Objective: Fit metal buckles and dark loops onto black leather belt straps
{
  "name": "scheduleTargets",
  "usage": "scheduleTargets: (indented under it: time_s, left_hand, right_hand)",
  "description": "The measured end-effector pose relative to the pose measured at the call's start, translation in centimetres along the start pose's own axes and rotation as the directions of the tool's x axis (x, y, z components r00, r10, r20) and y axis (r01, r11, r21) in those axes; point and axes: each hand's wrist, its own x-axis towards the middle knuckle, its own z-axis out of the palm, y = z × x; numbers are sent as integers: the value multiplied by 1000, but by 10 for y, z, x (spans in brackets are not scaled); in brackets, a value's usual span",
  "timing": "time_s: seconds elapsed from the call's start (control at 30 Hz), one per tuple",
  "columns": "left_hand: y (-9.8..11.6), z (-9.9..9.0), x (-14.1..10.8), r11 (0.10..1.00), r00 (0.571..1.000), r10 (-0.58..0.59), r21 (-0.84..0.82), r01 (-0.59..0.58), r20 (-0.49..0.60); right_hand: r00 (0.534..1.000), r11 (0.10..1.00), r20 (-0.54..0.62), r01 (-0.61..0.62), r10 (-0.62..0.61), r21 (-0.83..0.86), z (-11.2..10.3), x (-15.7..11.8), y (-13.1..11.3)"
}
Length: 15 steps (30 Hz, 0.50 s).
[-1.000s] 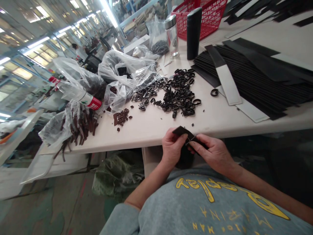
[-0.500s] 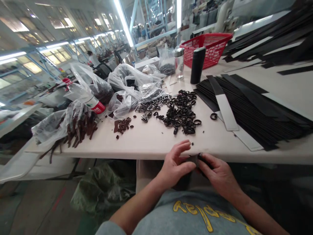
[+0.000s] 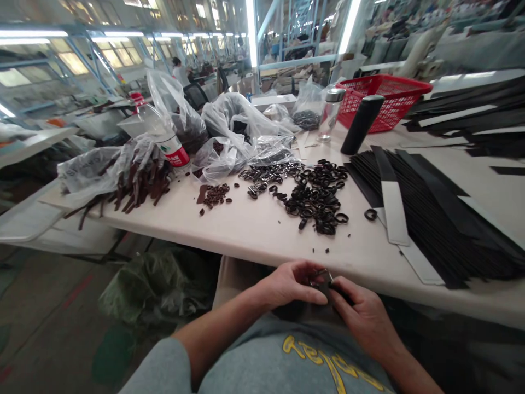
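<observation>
Close to my body, just off the table's front edge, both hands work together on one small item. My left hand (image 3: 289, 285) is closed, its thumb and fingers pinching a dark strap piece (image 3: 324, 287) with a shiny metal buckle (image 3: 327, 276) at its upper end. From the other side my right hand (image 3: 363, 306) pinches the dark strap, and its fingers hide much of it. Beyond the hands lies a heap of black loops (image 3: 315, 200). Small metal buckles (image 3: 268, 172) are spread behind that heap, toward the left.
Black strips (image 3: 435, 219) are stacked at the right, near a loose black loop (image 3: 371, 214). Brown loops (image 3: 216, 195) and brown straps (image 3: 141, 183) lie left. Plastic bags (image 3: 229, 123), a dark bottle (image 3: 361, 126), a glass jar (image 3: 330, 115) and a red basket (image 3: 381, 101) stand behind.
My left fingers, raised and spread before, have come down and closed at the strap. A metal buckle now shows between the hands. The camera view has turned, shifting the table contents.
</observation>
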Motion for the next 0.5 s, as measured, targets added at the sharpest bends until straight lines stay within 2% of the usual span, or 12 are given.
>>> scheduleTargets:
  time_s: [0.1, 0.23, 0.3, 0.4, 0.5]
  left_hand:
    - [0, -4, -1, 999, 999, 6, -42, -8, -41]
    - [-2, -13, -1, 997, 999, 0, 79, 4, -53]
    - [2, -19, -3, 990, 1000, 1, 140, 2, -20]
    - [15, -30, -9, 985, 997, 3, 171, -16, 72]
    - [32, -42, -16, 982, 987, 23, 179, -52, 157]
  right_hand:
    - [998, 999, 49, -43, 43, -3, 1, -1, 1]
    - [977, 989, 163, -144, 136, 40, 3, -1, 2]
    - [943, 977, 293, -193, 160, 88, 2, -1, 4]
    - [859, 954, 482, -268, 172, 137, -7, -2, 9]
    - [809, 948, 552, -305, 205, 94, -24, -6, 13]
